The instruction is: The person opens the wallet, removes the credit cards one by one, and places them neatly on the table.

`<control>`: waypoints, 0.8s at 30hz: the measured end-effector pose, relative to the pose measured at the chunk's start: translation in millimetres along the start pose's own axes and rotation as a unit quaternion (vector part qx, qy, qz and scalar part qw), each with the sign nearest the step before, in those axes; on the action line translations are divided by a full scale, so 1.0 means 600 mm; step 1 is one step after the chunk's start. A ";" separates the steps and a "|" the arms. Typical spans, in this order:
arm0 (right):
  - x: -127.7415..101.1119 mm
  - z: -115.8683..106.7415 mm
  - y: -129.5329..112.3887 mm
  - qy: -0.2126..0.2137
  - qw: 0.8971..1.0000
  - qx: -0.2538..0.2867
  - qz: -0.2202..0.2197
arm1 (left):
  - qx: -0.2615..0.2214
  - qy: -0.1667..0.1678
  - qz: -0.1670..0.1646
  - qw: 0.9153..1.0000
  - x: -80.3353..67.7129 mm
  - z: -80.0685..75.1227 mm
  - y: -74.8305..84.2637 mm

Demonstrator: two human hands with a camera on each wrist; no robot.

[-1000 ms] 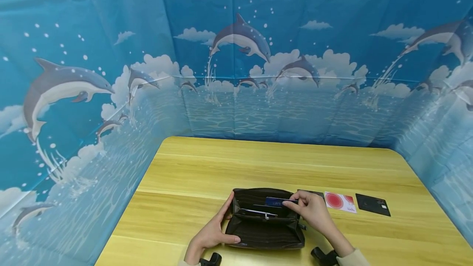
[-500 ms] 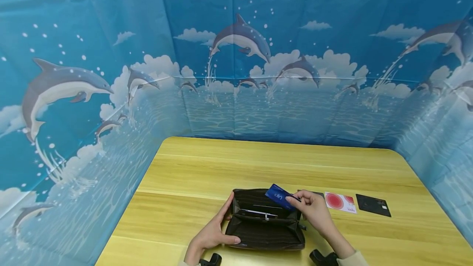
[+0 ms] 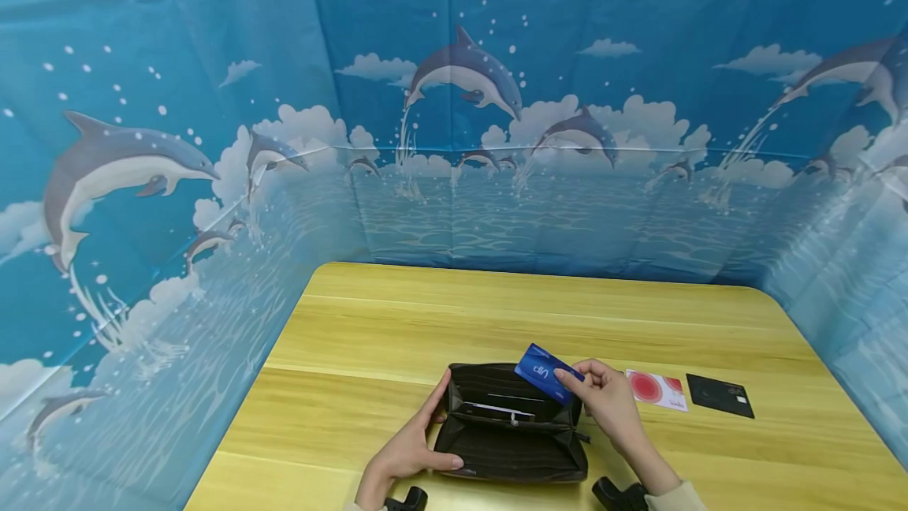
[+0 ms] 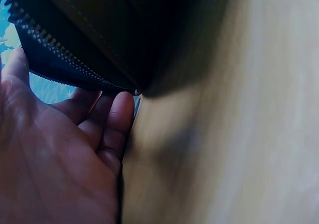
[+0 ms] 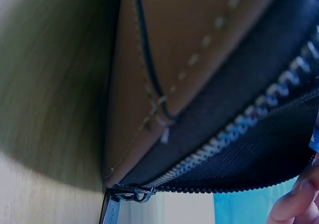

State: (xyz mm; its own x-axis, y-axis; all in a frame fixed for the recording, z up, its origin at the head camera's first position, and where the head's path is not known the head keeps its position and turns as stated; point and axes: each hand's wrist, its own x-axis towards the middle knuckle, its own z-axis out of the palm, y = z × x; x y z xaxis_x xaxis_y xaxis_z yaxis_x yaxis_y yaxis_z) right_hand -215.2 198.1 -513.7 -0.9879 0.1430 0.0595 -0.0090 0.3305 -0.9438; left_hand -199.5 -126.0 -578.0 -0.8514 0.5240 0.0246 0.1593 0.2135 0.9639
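A dark brown zip-around wallet (image 3: 512,450) lies spread wide on the table in the head view, with a pale-edged item (image 3: 489,408) inside it. My left hand (image 3: 411,448) holds its left side, the thumb on the near flap and the index finger along the far left edge. In the left wrist view, fingers (image 4: 120,112) sit against the zipped end. Over the wallet's far right part, my right hand (image 3: 612,404) pinches a blue VIP card (image 3: 539,369), which is tilted. The right wrist view shows the wallet's zipper teeth (image 5: 234,129) and only a few fingertips.
Right of my right hand, a white card with a red circle (image 3: 647,388) and a black card (image 3: 720,396) lie on the wooden table (image 3: 496,310). A blue dolphin-print curtain (image 3: 454,203) surrounds the table's far side and flanks.
The blue card has come up out of the wallet's slot in my right hand, and its printed face now shows tilted above the wallet. My left hand keeps its place.
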 end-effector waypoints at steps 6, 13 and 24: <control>0.001 0.000 0.001 0.007 1.000 0.008 0.020 | -0.001 -0.001 0.007 1.000 0.001 0.001 0.000; 0.000 -0.001 -0.001 0.012 0.998 0.040 0.043 | 0.000 -0.003 0.009 1.000 0.000 0.001 -0.001; 0.000 -0.016 0.000 0.023 0.997 0.051 0.057 | -0.002 0.000 0.006 1.000 0.000 0.002 0.002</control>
State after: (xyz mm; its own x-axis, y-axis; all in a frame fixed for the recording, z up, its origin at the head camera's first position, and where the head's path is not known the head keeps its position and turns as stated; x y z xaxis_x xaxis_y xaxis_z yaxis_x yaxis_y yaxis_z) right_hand -214.0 207.1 -510.6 -0.9756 0.2164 -0.0367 0.0840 0.2135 -0.9733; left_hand -198.7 -125.2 -577.3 -0.8492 0.5268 0.0365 0.1681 0.2041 0.9644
